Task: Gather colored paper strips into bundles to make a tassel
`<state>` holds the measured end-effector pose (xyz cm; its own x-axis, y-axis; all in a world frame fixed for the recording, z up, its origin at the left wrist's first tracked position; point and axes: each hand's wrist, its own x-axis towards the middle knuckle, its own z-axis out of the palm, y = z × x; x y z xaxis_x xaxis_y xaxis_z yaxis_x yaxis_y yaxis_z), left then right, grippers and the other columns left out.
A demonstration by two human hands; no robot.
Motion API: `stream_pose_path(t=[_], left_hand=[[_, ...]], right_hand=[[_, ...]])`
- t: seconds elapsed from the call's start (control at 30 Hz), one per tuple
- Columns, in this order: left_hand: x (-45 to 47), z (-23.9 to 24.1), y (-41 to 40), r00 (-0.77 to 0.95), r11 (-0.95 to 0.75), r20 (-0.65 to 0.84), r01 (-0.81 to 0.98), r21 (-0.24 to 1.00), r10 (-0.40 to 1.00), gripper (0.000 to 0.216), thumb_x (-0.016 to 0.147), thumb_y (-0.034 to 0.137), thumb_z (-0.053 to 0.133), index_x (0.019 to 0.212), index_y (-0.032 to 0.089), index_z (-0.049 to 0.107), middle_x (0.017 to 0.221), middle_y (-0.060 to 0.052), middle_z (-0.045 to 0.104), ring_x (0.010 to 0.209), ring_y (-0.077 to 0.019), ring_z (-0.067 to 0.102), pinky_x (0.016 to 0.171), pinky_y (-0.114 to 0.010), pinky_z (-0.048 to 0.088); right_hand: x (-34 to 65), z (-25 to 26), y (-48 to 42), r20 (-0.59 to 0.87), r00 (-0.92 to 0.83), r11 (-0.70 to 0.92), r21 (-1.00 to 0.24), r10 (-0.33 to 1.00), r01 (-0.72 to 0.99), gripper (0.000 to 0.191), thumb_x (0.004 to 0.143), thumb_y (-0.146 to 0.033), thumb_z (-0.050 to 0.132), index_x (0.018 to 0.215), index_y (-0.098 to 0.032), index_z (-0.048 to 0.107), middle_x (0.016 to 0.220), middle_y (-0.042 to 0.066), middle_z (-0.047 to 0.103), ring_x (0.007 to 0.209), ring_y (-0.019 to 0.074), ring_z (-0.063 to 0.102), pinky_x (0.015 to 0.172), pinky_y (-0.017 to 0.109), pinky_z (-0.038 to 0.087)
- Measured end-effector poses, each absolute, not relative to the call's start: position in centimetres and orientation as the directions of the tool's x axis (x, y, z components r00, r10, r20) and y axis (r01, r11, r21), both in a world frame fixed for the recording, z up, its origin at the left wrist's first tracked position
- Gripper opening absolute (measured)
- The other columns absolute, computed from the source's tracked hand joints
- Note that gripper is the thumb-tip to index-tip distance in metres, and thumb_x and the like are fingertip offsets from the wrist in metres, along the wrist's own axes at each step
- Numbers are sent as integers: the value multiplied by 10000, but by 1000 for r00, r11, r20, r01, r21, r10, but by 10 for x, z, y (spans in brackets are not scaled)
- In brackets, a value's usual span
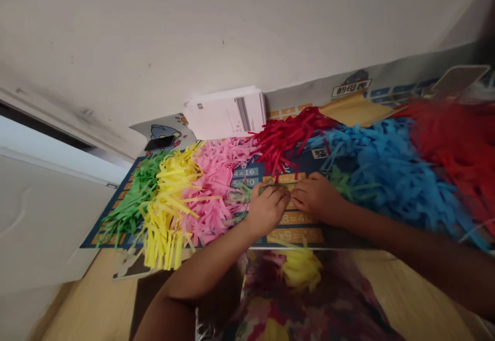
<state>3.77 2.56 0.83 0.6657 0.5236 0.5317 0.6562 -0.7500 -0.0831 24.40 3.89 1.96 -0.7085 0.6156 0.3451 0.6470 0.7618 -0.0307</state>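
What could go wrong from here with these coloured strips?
Some yellow strips overhang the near edge of the printed mat, so they may slide off. The yellow clump against the patterned clothing could drop with any movement. The left hand is close to the pink strips and might snag them.

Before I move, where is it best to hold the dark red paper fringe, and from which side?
Grip the dark red fringe at its denser middle, probably from above: its loose ends spread outward, and pink strips meet its left side.

Left hand and right hand sit close — fingers curled, forearms bare.
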Motion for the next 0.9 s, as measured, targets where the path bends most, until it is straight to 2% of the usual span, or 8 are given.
stream_pose_path(t=[0.03,0.1,0.2,0.27,0.4,0.6,0.77,0.9], left_hand=[[34,17,23,634,-745,580,663,-68,512,143,935,194,593,1035,207,694,994,-20,760,922,-169,625,978,-427,316],[28,42,13,567,-745,670,666,-31,479,169,932,195,590,1054,244,696,983,-10,767,925,-173,628,991,-436,309],[25,79,-3,499,-772,764,635,-3,408,189,901,185,627,1048,277,701,912,1,769,890,-174,634,981,-431,338],[29,94,-13,446,-778,801,626,41,401,154,878,183,670,1006,261,703,860,8,767,854,-165,650,987,-422,356],[41,92,-28,256,-744,812,602,291,525,59,879,161,680,881,217,698,836,1,768,824,-153,690,991,-396,401],[57,73,-43,40,-622,697,491,610,716,108,897,169,639,880,200,740,815,-34,740,772,-154,683,779,-317,528],[61,70,-43,6,-586,634,387,712,773,113,890,182,653,900,194,765,827,-45,737,756,-145,688,701,-268,552],[59,66,-37,45,-609,643,379,697,764,93,885,187,673,913,208,760,837,-37,739,763,-140,695,693,-259,565]], right_hand=[[244,27,35,373,-666,740,-94,646,666,244,965,-188,502,819,-161,696,835,70,702,822,188,614,747,363,350],[244,45,28,371,-575,684,-381,729,622,230,961,-265,520,897,-185,726,913,61,732,863,186,639,751,331,391],[243,70,20,144,-543,362,-876,827,319,263,891,-411,598,888,-200,755,849,27,733,775,174,639,697,282,441],[241,81,16,29,-556,141,-977,831,160,295,801,-470,682,782,-183,746,722,7,686,649,145,581,615,255,424],[229,85,-1,-33,-423,-51,-998,905,-30,356,674,-509,787,681,-164,700,602,-15,573,549,100,459,524,226,359],[204,66,-26,-108,-215,-174,-931,971,-321,427,571,-536,856,637,-174,641,500,-42,507,448,75,413,450,204,325],[199,60,-26,-103,-128,-149,-890,986,-431,371,572,-439,884,709,-192,644,534,-39,570,445,93,487,448,203,379],[204,54,-21,-5,-82,-37,-923,997,-384,241,662,-372,847,731,-200,693,648,-13,618,527,102,528,496,213,422]])
